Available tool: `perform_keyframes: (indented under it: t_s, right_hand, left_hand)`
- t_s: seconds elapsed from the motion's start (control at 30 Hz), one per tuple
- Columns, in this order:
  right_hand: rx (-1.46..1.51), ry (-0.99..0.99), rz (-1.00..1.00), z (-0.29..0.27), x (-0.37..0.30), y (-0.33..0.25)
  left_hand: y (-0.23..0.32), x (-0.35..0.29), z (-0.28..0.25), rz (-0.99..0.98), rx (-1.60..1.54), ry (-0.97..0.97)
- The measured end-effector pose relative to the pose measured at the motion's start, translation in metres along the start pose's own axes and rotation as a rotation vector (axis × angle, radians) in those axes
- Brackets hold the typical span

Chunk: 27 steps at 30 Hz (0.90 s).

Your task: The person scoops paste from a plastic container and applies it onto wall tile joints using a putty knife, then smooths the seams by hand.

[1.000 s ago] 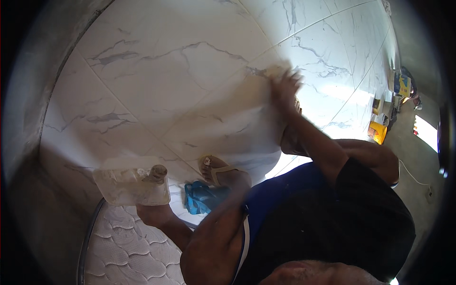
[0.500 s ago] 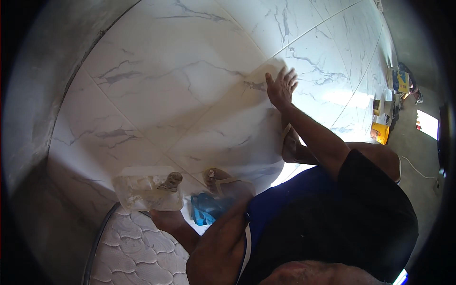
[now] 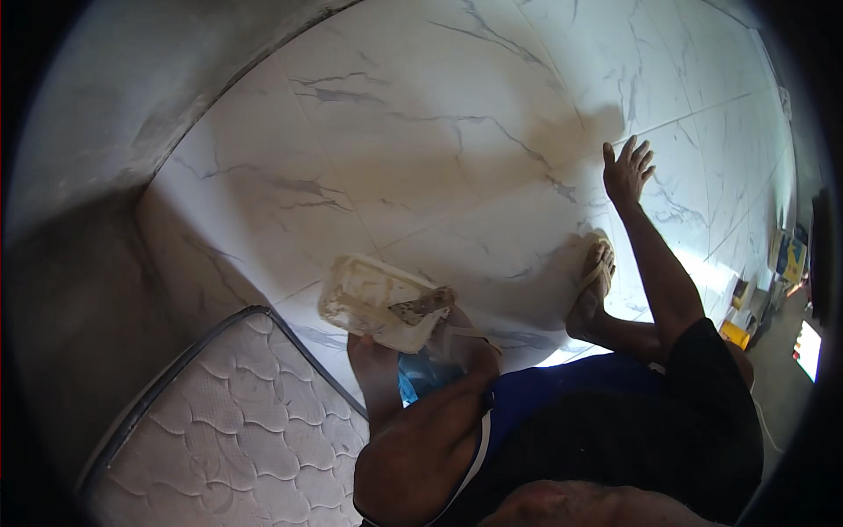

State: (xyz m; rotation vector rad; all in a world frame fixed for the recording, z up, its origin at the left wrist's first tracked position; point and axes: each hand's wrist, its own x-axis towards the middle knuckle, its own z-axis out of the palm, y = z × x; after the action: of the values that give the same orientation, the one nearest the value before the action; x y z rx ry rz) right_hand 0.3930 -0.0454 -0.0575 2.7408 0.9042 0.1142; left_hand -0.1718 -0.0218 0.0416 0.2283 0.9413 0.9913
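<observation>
My left hand [image 3: 369, 350] grips the near edge of a shallow off-white plastic tub [image 3: 373, 303], with most of its fingers hidden underneath. Pale residue smears the inside of the tub. A dirty, caked hand tool [image 3: 421, 305] lies in it, its end over the right rim; its exact kind is unclear. Out to the right, my right hand [image 3: 626, 176] is empty, fingers spread, above or against the white tiles; contact cannot be made out. Its shadow falls on the marbled tile floor [image 3: 457, 211].
My sandalled right foot [image 3: 593, 281] stands below the right hand. By the left leg lies a blue plastic bag [image 3: 421, 378]. A quilted mattress [image 3: 237, 422] is at lower left, beside a grey wall [image 3: 79, 237]. A yellow container [image 3: 734, 335] and a box [image 3: 788, 257] sit far right.
My view has swung left, so the scene sits further right. The tub in my left hand is raised and tilted differently. My right hand stays spread, its arm stretched further out.
</observation>
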Motion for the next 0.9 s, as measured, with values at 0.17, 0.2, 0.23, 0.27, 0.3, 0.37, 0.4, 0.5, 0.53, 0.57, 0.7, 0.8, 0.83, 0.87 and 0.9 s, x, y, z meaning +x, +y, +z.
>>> perform_keyframes:
  t_s: [0.17,0.2,0.23,0.27,0.3,0.37,0.4,0.5,0.53,0.57,0.7,0.8,0.83,0.87,0.9]
  right_hand:
    - [0.265,-0.237,-0.785,-0.026,-0.082,-0.094]
    - [0.349,-0.381,-0.99,-0.048,-0.104,-0.121]
    - [0.303,-0.438,-1.225,-0.053,-0.117,-0.133]
    - [0.335,-0.447,-1.375,-0.061,-0.121,-0.141]
    - [0.335,-0.445,-1.384,-0.059,-0.115,-0.142]
    - [0.329,-0.385,-1.326,-0.041,-0.073,-0.132]
    - [0.191,-0.115,-1.084,-0.014,-0.04,-0.105]
    - [-0.022,-0.2,-0.034,-0.015,0.051,-0.048]
    - [-0.015,-0.178,-0.017,-0.029,0.065,-0.029]
    - [-0.062,-0.135,-0.138,-0.041,0.07,-0.016]
    - [-0.046,-0.367,-1.05,-0.09,0.05,0.025]
    - [-0.17,-0.762,-1.173,-0.141,0.023,0.046]
    - [-0.178,-0.844,-1.144,-0.151,0.014,0.042]
    - [-0.231,-0.746,-1.188,-0.152,0.007,0.044]
    - [-0.212,-0.649,-1.263,-0.139,0.007,0.046]
  left_hand:
    - [-0.026,0.001,-0.011,-0.044,0.025,0.02]
    - [-0.027,0.0,-0.014,-0.066,0.054,0.03]
    - [-0.028,-0.001,-0.013,-0.094,0.08,0.031]
    - [-0.027,-0.004,-0.013,-0.085,0.077,0.027]
    - [-0.026,-0.009,-0.014,-0.078,0.075,0.032]
    - [-0.021,-0.015,-0.009,-0.043,0.08,0.013]
    - [-0.023,-0.016,-0.009,-0.042,0.075,-0.002]
    - [-0.029,-0.017,-0.023,-0.082,0.057,-0.02]
    - [-0.028,-0.02,-0.022,-0.09,0.053,-0.006]
    - [-0.029,-0.02,-0.02,-0.1,0.05,0.004]
    - [-0.031,-0.016,-0.019,-0.105,0.135,0.006]
    - [-0.028,-0.007,0.002,-0.125,0.117,-0.064]
    - [-0.025,-0.007,0.005,-0.12,0.124,-0.077]
    - [-0.023,-0.004,0.008,-0.161,0.19,0.012]
    - [-0.02,-0.003,0.012,-0.169,0.203,-0.006]
